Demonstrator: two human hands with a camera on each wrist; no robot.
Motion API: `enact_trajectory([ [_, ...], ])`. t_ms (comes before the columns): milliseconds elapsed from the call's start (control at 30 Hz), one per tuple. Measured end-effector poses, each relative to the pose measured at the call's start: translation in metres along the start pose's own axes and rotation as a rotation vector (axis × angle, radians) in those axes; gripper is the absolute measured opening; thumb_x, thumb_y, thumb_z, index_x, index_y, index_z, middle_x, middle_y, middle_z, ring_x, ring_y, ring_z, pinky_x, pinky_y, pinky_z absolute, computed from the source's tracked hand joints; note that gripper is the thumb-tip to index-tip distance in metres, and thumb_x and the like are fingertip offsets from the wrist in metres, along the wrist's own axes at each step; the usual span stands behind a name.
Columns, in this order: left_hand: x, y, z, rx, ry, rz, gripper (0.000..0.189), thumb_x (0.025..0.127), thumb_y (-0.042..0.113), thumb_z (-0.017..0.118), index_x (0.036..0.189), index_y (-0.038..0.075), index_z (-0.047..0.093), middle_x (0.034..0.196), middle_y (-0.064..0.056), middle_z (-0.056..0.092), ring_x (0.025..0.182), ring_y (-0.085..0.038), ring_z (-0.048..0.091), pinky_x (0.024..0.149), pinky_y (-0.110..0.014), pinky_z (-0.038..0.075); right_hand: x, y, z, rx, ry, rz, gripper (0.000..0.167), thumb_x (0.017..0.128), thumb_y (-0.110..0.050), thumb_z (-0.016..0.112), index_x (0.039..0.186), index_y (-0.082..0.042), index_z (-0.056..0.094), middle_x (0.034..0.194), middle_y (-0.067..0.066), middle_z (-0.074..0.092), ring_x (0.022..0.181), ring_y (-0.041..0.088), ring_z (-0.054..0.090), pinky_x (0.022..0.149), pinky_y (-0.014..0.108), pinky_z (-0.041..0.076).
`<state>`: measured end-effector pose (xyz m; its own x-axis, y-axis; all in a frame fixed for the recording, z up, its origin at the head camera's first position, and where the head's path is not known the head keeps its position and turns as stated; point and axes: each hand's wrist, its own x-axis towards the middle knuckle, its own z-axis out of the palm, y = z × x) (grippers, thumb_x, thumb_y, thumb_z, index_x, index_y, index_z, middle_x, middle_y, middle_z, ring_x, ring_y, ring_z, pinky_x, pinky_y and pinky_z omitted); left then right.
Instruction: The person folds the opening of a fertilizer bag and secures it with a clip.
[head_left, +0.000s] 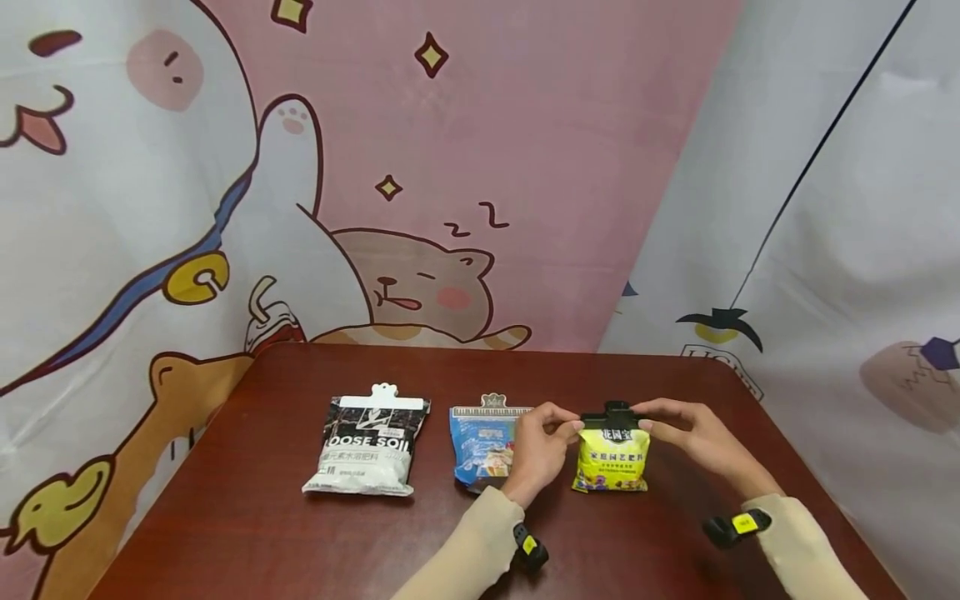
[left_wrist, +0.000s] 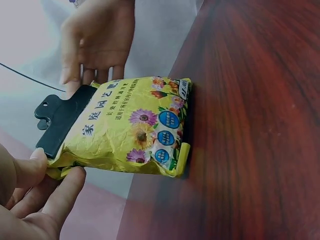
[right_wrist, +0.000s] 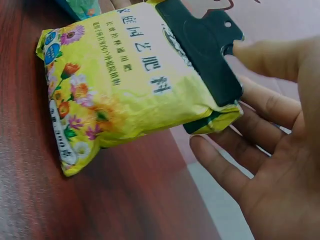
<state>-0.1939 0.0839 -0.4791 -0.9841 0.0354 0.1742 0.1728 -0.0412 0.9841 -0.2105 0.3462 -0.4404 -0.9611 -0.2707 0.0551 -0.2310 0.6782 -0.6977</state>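
Observation:
A small yellow bag of plant fertilizer (head_left: 611,465) stands upright on the table, flowers printed along its lower part. Across its folded top sits a black bag clip (head_left: 617,415) with a raised tab. My left hand (head_left: 542,447) pinches the clip's left end, with its thumb at the end of the bar and fingers by the bag's corner (left_wrist: 59,167). At the other end my right hand (head_left: 699,435) pinches the clip, thumb near the tab (right_wrist: 227,47) and other fingers spread behind.
Left of the yellow bag is a blue bag (head_left: 480,450) with a ruler-marked clip, partly behind my left hand. A black-and-white soil bag (head_left: 365,450) with a white clip lies farther left. The dark red table (head_left: 247,517) ends at a cartoon-printed cloth (head_left: 570,167).

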Motion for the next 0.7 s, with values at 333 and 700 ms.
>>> enact_trajectory([
  [333, -0.001, -0.001, 0.001, -0.006, 0.019, -0.013, 0.006, 0.093, 0.012, 0.075, 0.098, 0.010, 0.078, 0.095, -0.006, 0.078, 0.084, -0.016, 0.077, 0.077, -0.029, 0.063, -0.005, 0.015, 0.012, 0.093, 0.084, 0.115, 0.040, 0.097, -0.048, 0.067, 0.125, -0.020, 0.071, 0.121, 0.006, 0.073, 0.106, 0.021, 0.069, 0.087, 0.037, 0.054],
  [700, -0.003, 0.000, -0.002, 0.109, -0.024, 0.014, 0.019, 0.093, 0.013, 0.076, 0.112, 0.013, 0.079, 0.102, -0.003, 0.077, 0.086, -0.007, 0.072, 0.072, -0.017, 0.058, -0.006, 0.020, 0.019, 0.074, 0.169, 0.075, 0.038, 0.096, -0.044, 0.070, 0.123, -0.017, 0.073, 0.115, 0.004, 0.076, 0.094, 0.004, 0.068, 0.081, 0.028, 0.056],
])
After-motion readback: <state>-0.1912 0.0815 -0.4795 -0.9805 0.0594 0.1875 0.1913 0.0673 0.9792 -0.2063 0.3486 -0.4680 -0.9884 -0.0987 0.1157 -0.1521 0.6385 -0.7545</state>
